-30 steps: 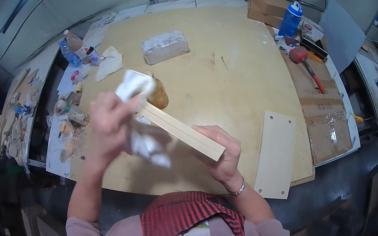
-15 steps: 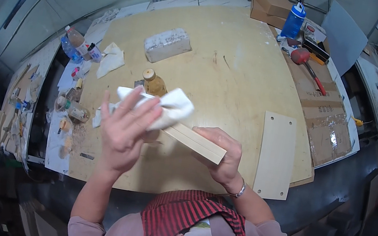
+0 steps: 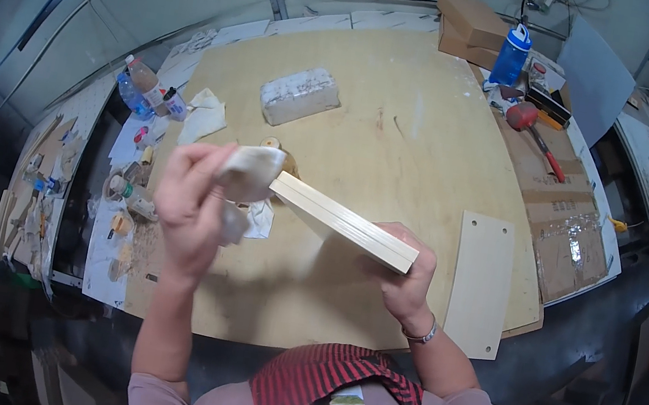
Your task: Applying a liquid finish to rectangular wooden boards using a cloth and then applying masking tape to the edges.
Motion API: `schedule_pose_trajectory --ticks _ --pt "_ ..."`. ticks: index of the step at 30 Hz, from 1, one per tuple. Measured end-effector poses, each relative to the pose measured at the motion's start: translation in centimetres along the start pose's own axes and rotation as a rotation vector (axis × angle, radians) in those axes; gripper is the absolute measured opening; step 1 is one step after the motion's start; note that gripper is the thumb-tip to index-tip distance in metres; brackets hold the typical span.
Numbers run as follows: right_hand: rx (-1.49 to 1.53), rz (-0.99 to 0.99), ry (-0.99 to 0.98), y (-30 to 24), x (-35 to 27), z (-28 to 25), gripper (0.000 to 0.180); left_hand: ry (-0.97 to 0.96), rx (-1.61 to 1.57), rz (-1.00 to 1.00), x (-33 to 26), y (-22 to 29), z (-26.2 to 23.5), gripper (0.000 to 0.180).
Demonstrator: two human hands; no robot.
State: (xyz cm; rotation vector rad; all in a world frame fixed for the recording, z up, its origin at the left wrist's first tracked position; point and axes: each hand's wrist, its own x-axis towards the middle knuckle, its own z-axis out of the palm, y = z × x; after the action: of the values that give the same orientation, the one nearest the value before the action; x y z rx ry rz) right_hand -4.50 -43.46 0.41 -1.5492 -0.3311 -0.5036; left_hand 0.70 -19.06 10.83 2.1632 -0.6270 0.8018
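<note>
Over on the left, a green-capped clear bottle [image 3: 137,201] is lying on its side by the edge of the tabletop [image 3: 425,168], and a blue-tinted bottle [image 3: 133,95] is leaning among others farther back. A crumpled cloth [image 3: 204,115] is resting just right of those, and now we're coming to the left hand [image 3: 192,198], its fingers bunching together and gripping a white rag [image 3: 248,174]. The rag is hanging right at the far end of the pale wooden board [image 3: 345,221]; whether the two are touching, I cannot tell. Behind the rag and board, an amber bottle [image 3: 290,164] is half hiding, with a whitish block [image 3: 301,97] sitting beyond. The board itself is hovering above the tabletop, its long axis running from upper left to lower right: the far end is pointing at the rag, the near end is sloping toward the right hand [image 3: 408,278], whose fingers are wrapping around it. Its narrow, lined edge is facing up, the broad face slanting beneath. Farther right, a flat panel with corner holes [image 3: 480,284] is lying almost straight away from the person, and a red-headed mallet [image 3: 521,115] is resting on cardboard [image 3: 570,222].
</note>
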Motion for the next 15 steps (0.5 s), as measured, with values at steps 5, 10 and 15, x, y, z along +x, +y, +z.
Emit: schedule_pose_trajectory --ticks 5,10,15 --pt "0.037 0.064 0.035 0.0 0.5 -0.3 0.032 -0.240 0.137 0.420 -0.2 3.4 5.1 0.042" --pt "0.018 0.095 0.064 -0.1 1.2 -0.5 0.031 -0.187 0.119 0.262 1.4 0.1 4.6 0.038" --pt "0.153 0.222 0.119 1.0 2.2 -1.1 0.028 -0.279 0.064 0.454 1.4 3.4 7.4 0.040"
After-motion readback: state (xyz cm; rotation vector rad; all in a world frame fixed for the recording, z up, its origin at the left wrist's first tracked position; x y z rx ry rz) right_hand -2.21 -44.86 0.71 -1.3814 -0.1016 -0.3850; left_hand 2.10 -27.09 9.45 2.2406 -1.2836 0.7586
